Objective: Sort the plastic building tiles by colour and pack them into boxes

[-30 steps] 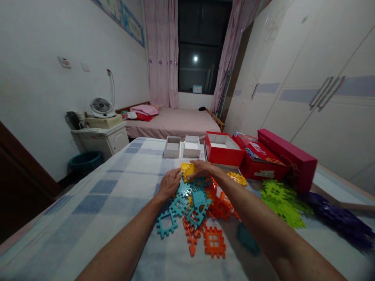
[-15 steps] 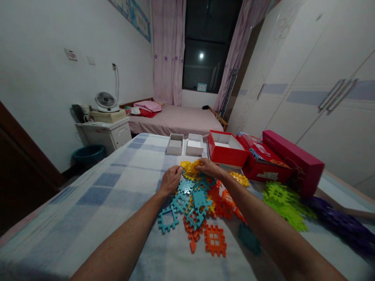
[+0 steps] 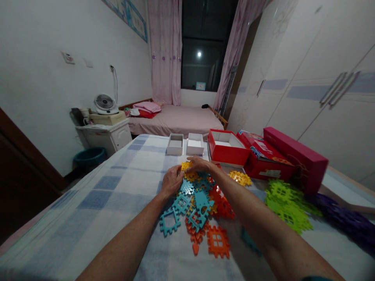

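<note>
So the left hand (image 3: 172, 180) has its fingers curled in against the left edge of some bright yellow, notched, flat plastic pieces (image 3: 191, 176), and the right hand (image 3: 199, 165) is bent over them from the other side. Can't tell whether either is really pinching, since the fingertips are mostly hidden. The yellow bits sit between the 2 hands, at the far end of a loose heap. Right below are glossy teal notched plastic pieces (image 3: 203, 198), overlapping and tilted, so a careless push could probably send the heap sliding. The notched edges might also snag and drag a neighbour along. To the right, the orange-red notched plastic pieces (image 3: 222, 207) lie under the right forearm, so a low elbow could knock them. Farther out on the cloth-covered desk (image 3: 123, 175): 2 small open white boxes (image 3: 175, 151), likely easy to bump.
</note>
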A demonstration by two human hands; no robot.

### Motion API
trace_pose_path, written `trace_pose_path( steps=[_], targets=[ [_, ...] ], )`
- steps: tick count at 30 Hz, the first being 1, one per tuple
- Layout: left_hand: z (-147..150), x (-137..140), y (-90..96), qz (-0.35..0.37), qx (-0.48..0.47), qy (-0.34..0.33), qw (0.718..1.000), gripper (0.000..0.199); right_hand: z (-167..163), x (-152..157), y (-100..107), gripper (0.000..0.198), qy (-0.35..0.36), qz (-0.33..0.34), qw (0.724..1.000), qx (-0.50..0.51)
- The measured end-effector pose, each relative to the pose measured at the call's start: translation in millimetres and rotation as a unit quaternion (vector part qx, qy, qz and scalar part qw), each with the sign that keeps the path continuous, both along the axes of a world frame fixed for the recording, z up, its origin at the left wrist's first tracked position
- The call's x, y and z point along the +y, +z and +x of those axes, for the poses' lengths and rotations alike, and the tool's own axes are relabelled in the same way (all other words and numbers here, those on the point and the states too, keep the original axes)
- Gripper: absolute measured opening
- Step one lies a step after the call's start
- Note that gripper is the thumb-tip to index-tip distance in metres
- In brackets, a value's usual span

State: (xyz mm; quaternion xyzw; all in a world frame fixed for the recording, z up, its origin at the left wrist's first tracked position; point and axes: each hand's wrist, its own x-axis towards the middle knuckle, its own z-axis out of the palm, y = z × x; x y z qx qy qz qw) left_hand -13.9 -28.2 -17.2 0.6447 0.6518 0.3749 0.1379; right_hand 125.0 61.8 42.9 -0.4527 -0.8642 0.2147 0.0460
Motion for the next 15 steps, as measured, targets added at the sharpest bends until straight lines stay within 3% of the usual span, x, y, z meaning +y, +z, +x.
trace_pose_path(
  steps=[8, 15],
  targets=[
    [0.1, 0.8, -1.4, 0.021, 0.001, 0.026, 0.999, 0.034, 7.5, -6.2, 8.8, 0.032, -0.023, 0.04, 0.997, 0.055],
    [2.4, -3.3, -2.9, 0.033, 0.022, -0.008, 0.999, 0.034, 32.0, -8.9, 25.9, 0.024, 0.055, -0.04, 0.996, 0.051]
  ],
)
